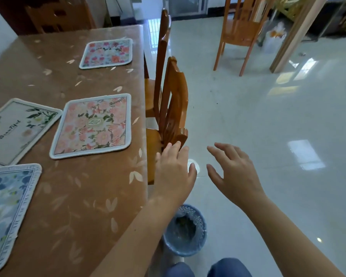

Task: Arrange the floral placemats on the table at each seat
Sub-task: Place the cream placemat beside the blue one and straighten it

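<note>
Hovering beyond the brown desk (88, 196) edge, left hand (174, 172) and right hand (236, 176) spread empty; the pink floral rectangular placemat (92, 124) lies leftward, nearer the left.

I see a brown table (84, 196) under a glossy cover printed with pale leaves. Four mats lie flat on it. A red-and-pink flowered mat (106, 53) sits at the far end, close to the right edge and well apart from the rest. Nearer me, a peach flowered mat (92, 124) lies along that same edge. Just beside its upper left corner is a white mat (18, 130) with green leaves and dark lettering, set at an angle. A blue flowered mat (6, 212) lies nearest, cut off at my left.
</note>
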`<state>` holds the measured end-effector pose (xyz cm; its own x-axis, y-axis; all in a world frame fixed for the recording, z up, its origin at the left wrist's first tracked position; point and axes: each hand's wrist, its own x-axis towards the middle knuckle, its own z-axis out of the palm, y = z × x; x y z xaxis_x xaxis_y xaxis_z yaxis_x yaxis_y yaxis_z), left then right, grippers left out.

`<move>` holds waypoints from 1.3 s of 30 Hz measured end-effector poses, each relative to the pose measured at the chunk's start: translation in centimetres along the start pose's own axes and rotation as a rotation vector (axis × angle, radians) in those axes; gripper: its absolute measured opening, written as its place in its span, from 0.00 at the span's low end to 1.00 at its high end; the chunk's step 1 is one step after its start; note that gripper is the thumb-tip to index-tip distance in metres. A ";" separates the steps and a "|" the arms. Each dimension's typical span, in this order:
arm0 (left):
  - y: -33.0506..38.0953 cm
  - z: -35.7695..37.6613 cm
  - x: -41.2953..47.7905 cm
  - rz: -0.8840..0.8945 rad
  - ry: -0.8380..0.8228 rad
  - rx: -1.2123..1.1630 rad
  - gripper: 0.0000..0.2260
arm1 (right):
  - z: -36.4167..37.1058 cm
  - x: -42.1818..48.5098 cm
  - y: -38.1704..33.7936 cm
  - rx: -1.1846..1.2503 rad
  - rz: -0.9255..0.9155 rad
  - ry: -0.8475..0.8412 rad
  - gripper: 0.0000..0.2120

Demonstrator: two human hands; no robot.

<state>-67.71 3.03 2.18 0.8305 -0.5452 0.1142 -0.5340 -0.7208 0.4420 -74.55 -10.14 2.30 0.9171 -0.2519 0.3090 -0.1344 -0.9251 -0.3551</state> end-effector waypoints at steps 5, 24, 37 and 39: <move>3.1 1.6 4.8 -0.059 0.040 0.026 0.21 | 0.3 4.7 5.0 0.072 -0.078 -0.009 0.18; 14.1 6.9 27.0 -0.508 0.355 0.167 0.17 | -3.2 29.2 23.6 0.179 -0.551 -0.150 0.17; 3.4 2.9 42.1 -0.737 0.461 0.150 0.18 | 5.0 49.7 18.3 0.150 -0.801 -0.210 0.16; 1.9 2.1 43.6 -0.797 0.468 0.144 0.18 | 6.4 52.5 16.7 0.171 -0.843 -0.234 0.17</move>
<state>-32.84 -23.04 6.19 0.9227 0.3384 0.1849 0.2325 -0.8707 0.4334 -26.22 -37.04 6.97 0.7417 0.5749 0.3455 0.6601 -0.7170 -0.2239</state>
